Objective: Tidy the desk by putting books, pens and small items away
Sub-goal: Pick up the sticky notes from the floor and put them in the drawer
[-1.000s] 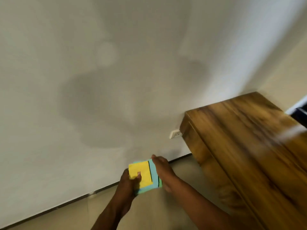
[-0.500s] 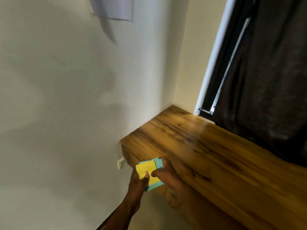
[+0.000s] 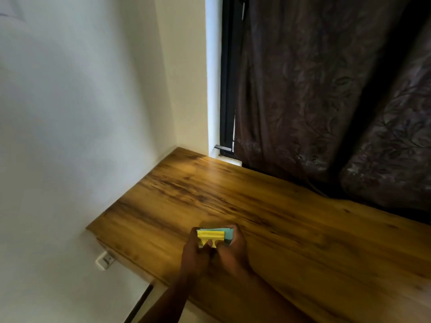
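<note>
both hands hold a small stack of sticky notes (image 3: 215,235), yellow pad on teal, over the wooden desk (image 3: 291,229) near its 7 o'clock corner. left hand (image 3: 196,252) and right hand (image 3: 233,251) pinch its sides, thumbs seemingly on top. dark curtain (image 3: 326,89) hangs at 1 o'clock.

Sticky-note pads (image 3: 215,236): yellow atop teal, at 6 o'clock.
Desk top (image 3: 279,217): golden-brown wood, dark streaked grain.
Curtain (image 3: 326,89): dark brown, tonal leaf pattern, 1 to 3 o'clock.
Window frame (image 3: 227,89): black, 12 o'clock.
Wall (image 3: 81,113): white.
Wall socket (image 3: 105,260): white, 8 o'clock.
</note>
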